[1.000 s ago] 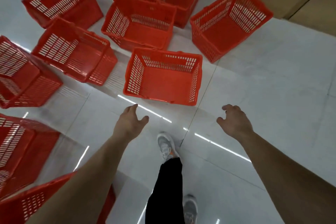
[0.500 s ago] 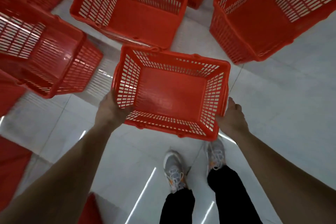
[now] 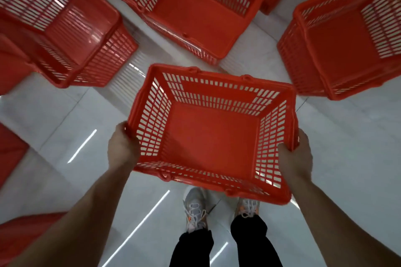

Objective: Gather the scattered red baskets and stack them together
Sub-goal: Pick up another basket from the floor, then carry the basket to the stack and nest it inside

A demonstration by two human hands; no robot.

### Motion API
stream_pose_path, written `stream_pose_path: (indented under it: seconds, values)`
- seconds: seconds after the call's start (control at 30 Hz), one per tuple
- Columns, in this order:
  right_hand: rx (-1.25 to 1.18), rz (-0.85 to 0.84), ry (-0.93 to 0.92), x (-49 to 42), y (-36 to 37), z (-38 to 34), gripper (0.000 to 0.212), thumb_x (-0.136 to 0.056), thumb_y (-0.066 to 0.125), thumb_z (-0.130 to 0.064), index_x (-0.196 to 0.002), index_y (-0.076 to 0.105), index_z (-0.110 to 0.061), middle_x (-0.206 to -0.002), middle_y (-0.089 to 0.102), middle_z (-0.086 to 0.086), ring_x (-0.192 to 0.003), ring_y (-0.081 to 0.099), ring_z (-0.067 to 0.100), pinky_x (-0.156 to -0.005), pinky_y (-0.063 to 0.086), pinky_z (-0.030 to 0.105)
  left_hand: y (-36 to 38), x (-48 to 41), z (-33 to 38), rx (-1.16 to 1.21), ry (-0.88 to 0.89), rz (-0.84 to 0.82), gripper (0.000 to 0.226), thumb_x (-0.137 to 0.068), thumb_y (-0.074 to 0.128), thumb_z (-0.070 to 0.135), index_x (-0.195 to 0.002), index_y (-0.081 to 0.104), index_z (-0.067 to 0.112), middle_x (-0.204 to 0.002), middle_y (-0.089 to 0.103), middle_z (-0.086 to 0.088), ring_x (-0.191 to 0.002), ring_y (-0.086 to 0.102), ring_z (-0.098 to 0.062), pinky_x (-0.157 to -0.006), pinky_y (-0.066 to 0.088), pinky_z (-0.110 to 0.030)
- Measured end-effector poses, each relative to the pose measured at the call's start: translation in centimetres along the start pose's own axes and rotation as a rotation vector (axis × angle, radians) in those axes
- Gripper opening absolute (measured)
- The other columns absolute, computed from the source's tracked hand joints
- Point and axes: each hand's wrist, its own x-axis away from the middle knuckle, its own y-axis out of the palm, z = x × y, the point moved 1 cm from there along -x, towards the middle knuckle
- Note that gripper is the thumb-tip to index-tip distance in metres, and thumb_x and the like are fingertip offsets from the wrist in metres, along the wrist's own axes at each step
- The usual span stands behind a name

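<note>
1. Your left hand [image 3: 122, 147] gripped the left end rim of the empty red basket [image 3: 213, 136], fingers curled over its edge.
2. Your right hand [image 3: 296, 158] clutched the opposite rim.
3. The basket hung upright between both hands, its near rim overlapping your grey shoes [image 3: 195, 208] in view.
4. Beyond it, on the white floor [image 3: 65, 125], stood a left basket [image 3: 65, 34], a centre basket [image 3: 195, 6] and a right basket [image 3: 342, 50].

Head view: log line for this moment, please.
held: red slotted plastic basket | left hand: grips rim | right hand: grips rim | stacked: no
</note>
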Motion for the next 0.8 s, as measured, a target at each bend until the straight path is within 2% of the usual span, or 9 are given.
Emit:
stream_pose_path:
  seconds: [0.07, 0.1, 0.2, 0.33, 0.5, 0.63, 0.8]
  values:
    - [0.022, -0.026, -0.023, 2.6, -2.4, -2.7, 0.041, -0.093, 0.057, -0.033, -0.133, 0.050, -0.038, -0.088, 0.058, -0.026, -0.071, 0.058, -0.003, -0.057, 0.039, 0.019, -3.7, 3.3, -1.3, 0.028, -0.062, -0.009, 0.036, -0.098, 0.048, 0.028, -0.132, 0.053, 0.016, -0.117, 0.067, -0.016, -0.102, 0.063, -0.039, -0.082, 0.047, -0.043]
    - [0.036, -0.048, -0.036, 4.2, -3.5, -4.2, 0.040, -0.093, 0.056, -0.031, -0.133, 0.050, -0.036, -0.089, 0.059, -0.024, -0.072, 0.059, -0.001, -0.058, 0.040, 0.021, -5.9, 5.2, -1.8, 0.053, -0.094, -0.005, 0.036, -0.098, 0.049, 0.026, -0.133, 0.053, 0.014, -0.117, 0.067, -0.017, -0.102, 0.063, -0.039, -0.084, 0.048, -0.044]
    - [0.076, -0.097, -0.106, 9.1, -7.2, -9.0, 0.044, -0.092, 0.055, -0.025, -0.135, 0.050, -0.034, -0.100, 0.062, -0.014, -0.081, 0.059, 0.010, -0.073, 0.045, 0.032, -13.0, 11.7, -3.2, 0.147, -0.188, 0.059, 0.037, -0.095, 0.052, 0.017, -0.131, 0.053, 0.010, -0.116, 0.067, -0.020, -0.103, 0.062, -0.042, -0.086, 0.047, -0.045]
    - [0.125, -0.207, -0.245, 16.0, -12.1, -16.7, 0.043, -0.091, 0.054, -0.027, -0.133, 0.050, -0.036, -0.101, 0.060, -0.014, -0.088, 0.060, 0.017, -0.084, 0.051, 0.042, -23.5, 20.5, -5.1, 0.269, -0.351, 0.199, 0.035, -0.096, 0.056, 0.026, -0.125, 0.060, 0.006, -0.112, 0.069, -0.022, -0.102, 0.063, -0.043, -0.086, 0.046, -0.045]
    - [0.149, -0.318, -0.534, 25.8, -16.8, -26.4, 0.042, -0.088, 0.056, -0.027, -0.129, 0.054, -0.036, -0.097, 0.064, -0.012, -0.083, 0.057, 0.014, -0.078, 0.045, 0.032, -34.2, 33.0, -8.2, 0.432, -0.524, 0.423, 0.036, -0.096, 0.061, 0.028, -0.120, 0.065, 0.002, -0.111, 0.068, -0.025, -0.105, 0.062, -0.044, -0.090, 0.044, -0.045]
    - [0.177, -0.426, -0.731, 34.7, -18.4, -32.0, 0.049, -0.086, 0.060, -0.019, -0.133, 0.055, -0.030, -0.108, 0.069, -0.006, -0.097, 0.063, 0.023, -0.081, 0.044, 0.031, -39.2, 42.7, -11.3, 0.572, -0.697, 0.569, 0.040, -0.095, 0.061, 0.029, -0.125, 0.062, 0.002, -0.117, 0.066, -0.026, -0.110, 0.059, -0.045, -0.094, 0.043, -0.048]
    - [0.242, -0.549, -0.932, 47.4, -16.7, -35.6, 0.047, -0.084, 0.061, -0.014, -0.130, 0.059, -0.023, -0.118, 0.069, 0.005, -0.108, 0.063, 0.031, -0.085, 0.043, 0.033, -43.2, 52.5, -17.6, 0.751, -0.821, 0.769, 0.036, -0.095, 0.062, 0.027, -0.117, 0.066, -0.001, -0.106, 0.069, -0.024, -0.101, 0.063, -0.042, -0.088, 0.046, -0.047]
